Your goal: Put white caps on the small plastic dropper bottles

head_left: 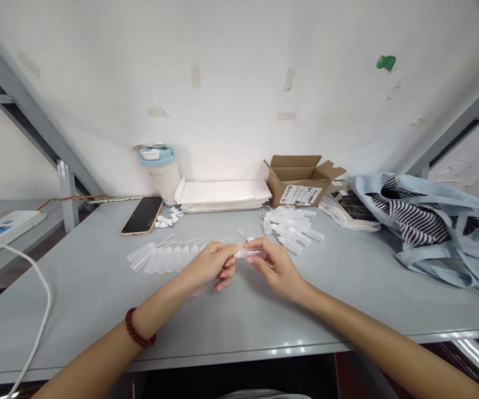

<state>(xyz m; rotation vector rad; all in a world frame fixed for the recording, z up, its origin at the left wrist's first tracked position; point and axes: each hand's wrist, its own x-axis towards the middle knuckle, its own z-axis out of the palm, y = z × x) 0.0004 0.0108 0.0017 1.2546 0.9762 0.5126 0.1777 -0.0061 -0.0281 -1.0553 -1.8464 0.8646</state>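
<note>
Between my hands, above the middle of the grey table, lies a small translucent squeeze bottle (256,252), tilted nearly flat. My right hand (278,269) is closed round the bottle's body. The fingers of my left hand (214,266) pinch the white cap (238,254) at its left end. A thin white strip sticks up just behind it. Left of my left hand lies a row of similar bottles (166,257) with thin white tails. Beyond my right hand is a loose pile of bottles (293,224). Small white caps (168,218) are heaped near the phone.
A phone (142,215) and a blue-lidded cup (162,172) stand at the back left. Behind are stacked white envelopes (225,194) and an open cardboard box (301,180). A light blue cloth bag (438,221) lies right. A white cable (42,310) crosses the left edge.
</note>
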